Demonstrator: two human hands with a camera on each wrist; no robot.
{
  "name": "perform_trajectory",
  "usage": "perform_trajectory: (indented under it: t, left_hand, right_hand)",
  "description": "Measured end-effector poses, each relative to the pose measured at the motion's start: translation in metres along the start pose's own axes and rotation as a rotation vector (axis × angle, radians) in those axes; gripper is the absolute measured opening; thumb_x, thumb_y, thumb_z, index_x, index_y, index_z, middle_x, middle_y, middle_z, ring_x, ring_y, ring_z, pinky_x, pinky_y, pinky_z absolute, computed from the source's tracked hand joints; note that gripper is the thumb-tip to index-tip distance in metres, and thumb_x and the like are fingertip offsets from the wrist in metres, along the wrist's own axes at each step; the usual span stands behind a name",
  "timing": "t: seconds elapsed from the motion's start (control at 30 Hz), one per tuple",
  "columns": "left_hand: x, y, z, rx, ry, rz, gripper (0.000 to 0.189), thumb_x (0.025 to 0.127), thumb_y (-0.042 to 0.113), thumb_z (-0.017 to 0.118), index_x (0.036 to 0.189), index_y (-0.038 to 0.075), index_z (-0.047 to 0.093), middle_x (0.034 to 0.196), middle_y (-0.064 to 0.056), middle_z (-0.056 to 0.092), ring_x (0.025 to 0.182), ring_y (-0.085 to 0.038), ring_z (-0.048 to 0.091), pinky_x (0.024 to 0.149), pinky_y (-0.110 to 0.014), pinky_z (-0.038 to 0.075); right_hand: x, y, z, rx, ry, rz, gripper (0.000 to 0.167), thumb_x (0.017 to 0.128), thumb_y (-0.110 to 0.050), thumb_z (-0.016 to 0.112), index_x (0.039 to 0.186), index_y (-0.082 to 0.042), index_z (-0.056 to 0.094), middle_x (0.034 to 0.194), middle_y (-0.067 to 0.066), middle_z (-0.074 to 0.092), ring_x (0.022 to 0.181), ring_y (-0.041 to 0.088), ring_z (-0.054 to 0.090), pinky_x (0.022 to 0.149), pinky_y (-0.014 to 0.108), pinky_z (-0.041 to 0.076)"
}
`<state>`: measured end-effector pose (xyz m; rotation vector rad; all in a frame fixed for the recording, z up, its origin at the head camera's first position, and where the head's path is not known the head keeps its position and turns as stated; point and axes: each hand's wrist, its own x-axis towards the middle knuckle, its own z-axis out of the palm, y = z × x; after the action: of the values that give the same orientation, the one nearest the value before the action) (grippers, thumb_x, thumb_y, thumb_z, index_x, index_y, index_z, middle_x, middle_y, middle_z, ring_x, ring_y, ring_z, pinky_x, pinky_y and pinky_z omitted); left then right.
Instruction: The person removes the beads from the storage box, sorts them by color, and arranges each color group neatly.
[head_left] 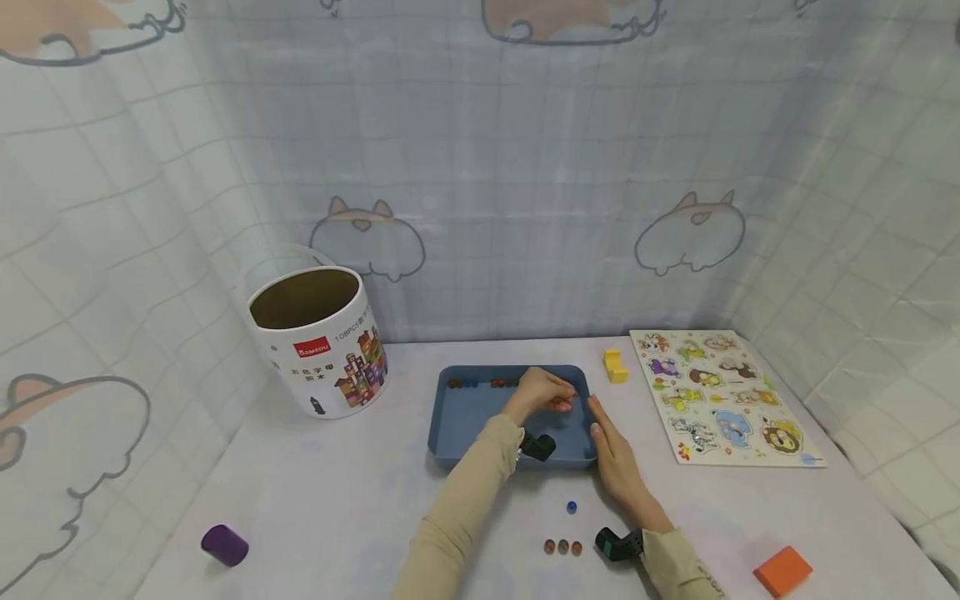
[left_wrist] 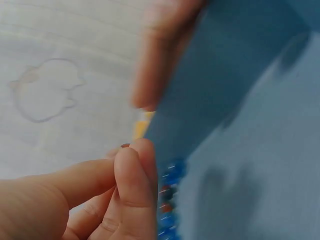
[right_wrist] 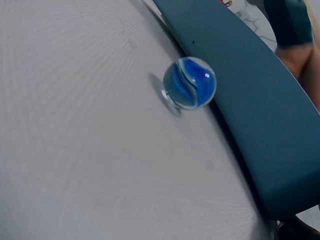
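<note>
Blue tray [head_left: 457, 421] with a row of small marbles [head_left: 455, 383], filling by hand

Head view: Tray, rectangular, rounded corners, smooth and plastic-looking. Row, brown and blue, along the inner far wall. Left hand [head_left: 538, 392], inside the tray at its far right, fingertips pinched together. Right hand [head_left: 618, 462], fingers straight, lying along the tray's right wall, holding nothing. On the table in front: one blue marble [head_left: 572, 507] and three brownish marbles [head_left: 563, 547]. Step in hand, as judged: adding a piece to the row. Next move, as judged: lower it beside the last marble and ease the pinch, gently, since round pieces may roll.

Left wrist view: Thumb and fingers grip a small brownish piece [left_wrist: 125, 145], nearly hidden, probably a marble. Row below, glossy; right hand blurred behind.

Right wrist view: Blue marble, a clear sphere, glass by its look, blue-and-white swirl inside; rests on the pale tabletop [right_wrist: 90, 140] near the tray's matt outer wall.
</note>
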<state>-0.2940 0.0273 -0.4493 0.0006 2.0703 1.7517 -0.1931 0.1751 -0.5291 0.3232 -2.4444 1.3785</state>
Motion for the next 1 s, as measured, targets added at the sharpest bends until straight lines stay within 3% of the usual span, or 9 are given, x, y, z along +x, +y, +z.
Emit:
perform_trajectory:
  t: [0.07, 0.2, 0.4, 0.57, 0.77, 1.0]
  left_hand:
    - [-0.005, 0.002, -0.011, -0.004, -0.026, 0.014, 0.018, 0.087, 0.003, 0.070, 0.103, -0.006, 0.073, 0.093, -0.021, 0.074, 0.056, -0.009, 0.066, 0.069, -0.030, 0.060]
    - [-0.021, 0.001, -0.032, 0.017, -0.055, 0.058, 0.023, 0.089, 0.008, 0.070, 0.109, -0.003, 0.072, 0.097, -0.019, 0.074, 0.063, -0.011, 0.068, 0.084, -0.042, 0.058]
    - [-0.056, -0.010, -0.057, 0.101, -0.070, 0.103, 0.023, 0.091, 0.011, 0.068, 0.110, -0.001, 0.071, 0.099, -0.019, 0.073, 0.063, -0.009, 0.068, 0.080, -0.044, 0.059]
    - [-0.099, -0.028, -0.070, 0.165, -0.113, 0.131, 0.022, 0.092, 0.010, 0.066, 0.110, 0.000, 0.071, 0.100, -0.019, 0.073, 0.063, -0.011, 0.068, 0.074, -0.045, 0.059]
    - [-0.142, -0.057, -0.061, 0.255, -0.197, 0.148, 0.013, 0.088, 0.009, 0.070, 0.099, 0.003, 0.075, 0.083, -0.014, 0.075, 0.053, -0.010, 0.063, 0.058, -0.037, 0.059]
    - [-0.163, -0.083, -0.040, 0.330, -0.242, 0.113, 0.001, 0.084, 0.007, 0.074, 0.083, 0.007, 0.074, 0.064, -0.010, 0.071, 0.041, -0.006, 0.055, 0.040, -0.018, 0.045]
  right_hand:
    - [0.001, 0.000, -0.001, -0.019, 0.003, -0.008, 0.045, 0.107, -0.019, 0.033, 0.150, -0.005, 0.034, 0.156, 0.016, 0.033, 0.142, 0.038, 0.030, 0.105, -0.004, 0.009]
    - [0.002, 0.002, -0.002, -0.031, 0.003, -0.020, 0.045, 0.107, -0.017, 0.033, 0.150, -0.003, 0.034, 0.156, 0.019, 0.032, 0.141, 0.042, 0.030, 0.105, -0.005, 0.008]
    - [0.004, 0.005, -0.004, -0.016, 0.021, -0.037, 0.045, 0.107, -0.018, 0.032, 0.149, -0.001, 0.034, 0.155, 0.021, 0.032, 0.141, 0.044, 0.030, 0.106, -0.004, 0.008]
    - [0.004, 0.005, -0.004, -0.021, -0.009, -0.009, 0.046, 0.108, -0.021, 0.030, 0.151, -0.005, 0.032, 0.157, 0.018, 0.029, 0.145, 0.035, 0.027, 0.106, -0.003, 0.008]
    - [0.002, 0.002, -0.006, -0.001, -0.023, 0.034, 0.048, 0.108, -0.026, 0.030, 0.152, -0.007, 0.031, 0.159, 0.015, 0.027, 0.145, 0.035, 0.025, 0.105, -0.005, 0.007]
    - [0.001, 0.001, -0.003, 0.003, -0.042, 0.047, 0.048, 0.108, -0.026, 0.029, 0.152, -0.008, 0.030, 0.159, 0.014, 0.026, 0.145, 0.038, 0.025, 0.104, -0.005, 0.006]
